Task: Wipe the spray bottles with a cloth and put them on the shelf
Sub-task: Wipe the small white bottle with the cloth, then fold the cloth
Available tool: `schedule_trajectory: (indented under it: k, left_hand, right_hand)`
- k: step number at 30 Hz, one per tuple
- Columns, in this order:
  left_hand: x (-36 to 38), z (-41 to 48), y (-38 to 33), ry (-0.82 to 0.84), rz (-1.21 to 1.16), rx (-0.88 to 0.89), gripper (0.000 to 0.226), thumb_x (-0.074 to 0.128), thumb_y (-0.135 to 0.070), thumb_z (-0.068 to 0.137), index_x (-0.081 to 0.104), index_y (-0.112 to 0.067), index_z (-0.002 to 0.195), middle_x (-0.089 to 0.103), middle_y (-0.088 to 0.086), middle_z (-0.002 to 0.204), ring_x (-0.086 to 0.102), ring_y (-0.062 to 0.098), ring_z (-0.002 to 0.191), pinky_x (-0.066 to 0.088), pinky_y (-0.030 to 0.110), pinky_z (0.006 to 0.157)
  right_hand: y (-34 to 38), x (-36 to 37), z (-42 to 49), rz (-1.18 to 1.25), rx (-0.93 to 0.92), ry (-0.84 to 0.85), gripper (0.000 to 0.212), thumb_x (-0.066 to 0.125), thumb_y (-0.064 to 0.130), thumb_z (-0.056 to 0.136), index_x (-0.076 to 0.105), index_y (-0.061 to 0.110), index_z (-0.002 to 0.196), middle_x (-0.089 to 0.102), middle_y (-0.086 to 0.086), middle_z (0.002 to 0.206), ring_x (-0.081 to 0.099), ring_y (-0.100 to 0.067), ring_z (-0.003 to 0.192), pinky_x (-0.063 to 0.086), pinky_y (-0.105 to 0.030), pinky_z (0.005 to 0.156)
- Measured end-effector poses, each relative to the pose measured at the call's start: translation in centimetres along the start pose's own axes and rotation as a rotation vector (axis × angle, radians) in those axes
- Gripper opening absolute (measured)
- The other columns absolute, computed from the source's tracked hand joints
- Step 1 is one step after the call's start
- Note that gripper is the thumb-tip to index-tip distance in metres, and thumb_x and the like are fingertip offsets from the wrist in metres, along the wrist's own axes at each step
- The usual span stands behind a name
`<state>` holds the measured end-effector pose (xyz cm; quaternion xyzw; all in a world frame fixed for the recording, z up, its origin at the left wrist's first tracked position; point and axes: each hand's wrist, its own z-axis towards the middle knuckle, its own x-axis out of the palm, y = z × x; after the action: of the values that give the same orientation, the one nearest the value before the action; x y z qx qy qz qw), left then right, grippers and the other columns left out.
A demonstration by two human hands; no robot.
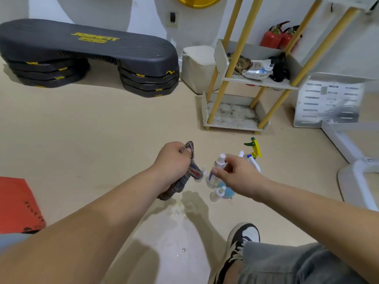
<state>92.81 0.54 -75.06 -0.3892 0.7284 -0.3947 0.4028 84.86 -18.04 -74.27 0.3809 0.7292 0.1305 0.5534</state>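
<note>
My left hand [172, 160] clenches the cloth [185, 181] above a wet patch [180, 208]. My blurred right hand [240, 173] seems to pinch a small spray bottle [217, 166] over the other bottles [218, 193], which are partly hidden behind it. Bare floor [102, 130] opens leftward, and the shelf [229, 126] stands well beyond.

I see a beige smooth floor [102, 130] filling most of the frame, with a wet patch [180, 210] lower centre. White wall [143, 9] along the top. Black plastic step platform on stacked risers [92, 46] upper left. White two-tier shelf unit with yellow wooden poles [260, 82] upper right, white cube stool [196, 66] just left of it, two red fire extinguishers [274, 38] behind.
</note>
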Motion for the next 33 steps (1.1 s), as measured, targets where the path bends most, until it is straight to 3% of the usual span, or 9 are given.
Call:
schedule_trajectory:
  k: [5,10,14,15,18,21,26,30,33]
  left_hand:
    - [1.5,0.2,1.5,0.054,0.144,-0.034,0.036,0.059,-0.019,0.098,0.038,-0.017,0.069,0.041,0.005,0.073,0.038,0.026,0.070,0.033,0.032,0.066]
    - [2.5,0.7,2.8,0.093,0.228,-0.064,0.008,0.061,-0.017,0.095,0.058,-0.011,0.090,0.060,0.004,0.086,0.058,0.024,0.076,0.048,0.031,0.071]
    - [3.1,0.7,3.0,0.146,0.207,-0.097,0.007,0.051,-0.003,0.097,0.053,-0.010,0.095,0.056,0.003,0.083,0.061,-0.006,0.044,0.042,0.013,0.050]
    - [3.2,0.8,3.0,0.173,0.188,-0.124,0.011,0.050,-0.001,0.096,0.051,-0.012,0.095,0.059,0.004,0.083,0.060,-0.004,0.042,0.044,0.018,0.053]
    - [3.8,1.4,3.3,0.225,0.100,-0.227,0.018,0.042,0.002,0.088,0.046,-0.015,0.089,0.075,0.014,0.078,0.056,0.028,0.057,0.035,0.046,0.060]
    - [4.3,2.3,3.9,0.178,0.229,-0.231,0.011,0.051,-0.003,0.092,0.054,-0.014,0.091,0.066,-0.007,0.057,0.054,0.022,0.061,0.041,0.032,0.064]
    - [4.5,2.9,4.3,0.180,0.328,-0.207,0.003,0.060,-0.012,0.092,0.058,-0.013,0.094,0.054,0.002,0.084,0.049,0.023,0.077,0.040,0.031,0.068]
    - [4.4,2.7,3.6,0.195,0.290,-0.176,0.008,0.061,-0.010,0.091,0.055,-0.015,0.092,0.054,0.004,0.087,0.048,0.023,0.077,0.038,0.031,0.069]
    - [4.1,2.0,2.4,0.192,0.227,-0.147,0.008,0.062,-0.008,0.090,0.057,-0.014,0.094,0.055,0.005,0.087,0.051,0.022,0.075,0.040,0.029,0.064]
  right_hand:
    - [-5.5,5.5,1.4,0.230,0.258,-0.032,0.014,0.068,0.029,0.094,0.063,0.021,0.104,0.068,-0.007,0.086,0.060,-0.023,0.068,0.045,-0.027,0.049]
    - [-11.6,12.8,3.2,0.462,0.521,-0.168,0.011,0.063,0.019,0.089,0.063,0.015,0.099,0.065,-0.014,0.092,0.055,-0.028,0.067,0.041,-0.025,0.044]
    - [-15.2,15.7,4.8,0.553,0.627,-0.208,0.009,0.059,0.018,0.088,0.062,0.011,0.094,0.064,-0.012,0.084,0.054,-0.027,0.064,0.043,-0.031,0.054]
    - [-15.9,16.1,5.2,0.567,0.635,-0.204,0.006,0.059,0.017,0.089,0.061,0.012,0.092,0.062,-0.010,0.082,0.054,-0.026,0.064,0.043,-0.031,0.055]
    - [-17.3,17.0,6.0,0.582,0.633,-0.193,0.001,0.060,0.021,0.090,0.059,0.020,0.090,0.063,-0.006,0.082,0.055,-0.025,0.066,0.044,-0.033,0.061]
    - [-17.8,17.5,6.3,0.614,0.645,-0.178,0.007,0.064,0.028,0.092,0.062,0.022,0.096,0.064,-0.005,0.081,0.056,-0.025,0.066,0.044,-0.029,0.054]
    - [-17.8,17.1,6.0,0.582,0.741,-0.134,0.032,0.071,0.034,0.088,0.048,0.012,0.085,0.054,-0.011,0.082,0.053,-0.029,0.065,0.042,-0.031,0.052]
    - [-14.9,14.5,3.7,0.490,0.826,0.121,0.019,0.062,0.019,0.095,0.056,0.002,0.089,0.059,-0.016,0.071,0.055,-0.026,0.051,0.046,-0.025,0.048]
    - [-10.3,12.2,2.3,0.633,0.763,0.440,0.035,0.050,0.041,0.108,0.057,0.007,0.101,0.074,-0.014,0.079,0.067,-0.025,0.056,0.053,-0.024,0.050]
